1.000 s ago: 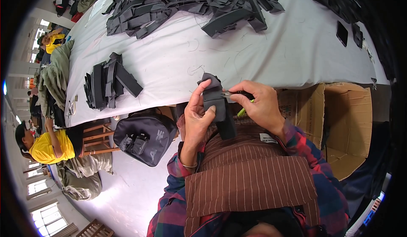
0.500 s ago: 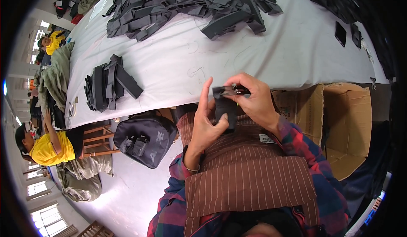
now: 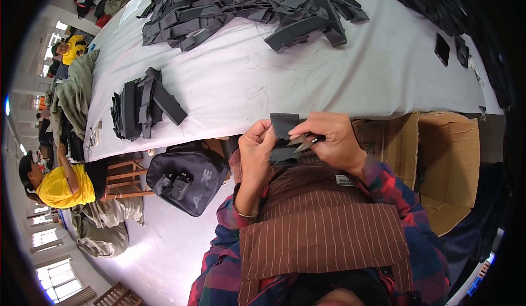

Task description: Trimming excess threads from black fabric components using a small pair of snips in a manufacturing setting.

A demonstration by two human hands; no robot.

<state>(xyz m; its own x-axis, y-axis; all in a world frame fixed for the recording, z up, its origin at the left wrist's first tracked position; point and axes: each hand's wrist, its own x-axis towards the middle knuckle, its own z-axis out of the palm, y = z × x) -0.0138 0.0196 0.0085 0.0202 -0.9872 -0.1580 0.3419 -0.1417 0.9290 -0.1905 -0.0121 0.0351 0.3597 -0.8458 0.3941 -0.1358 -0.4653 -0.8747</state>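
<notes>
Pinches a dark grey fabric piece (image 3: pixel 284 123) with the left hand (image 3: pixel 255 146) in a narrow grip on its left side, over the near edge of the white-covered counter (image 3: pixel 219 98). Holds small snips (image 3: pixel 303 141) in the right hand (image 3: pixel 333 137), with parted blades pointing left, and touches the piece's right side. Has a strip bundle (image 3: pixel 144 106) to the left and a large strip heap (image 3: pixel 219 7) farther back.

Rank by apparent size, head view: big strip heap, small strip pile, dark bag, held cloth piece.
1. Big strip heap
2. Dark bag
3. Small strip pile
4. Held cloth piece, partly hidden
</notes>
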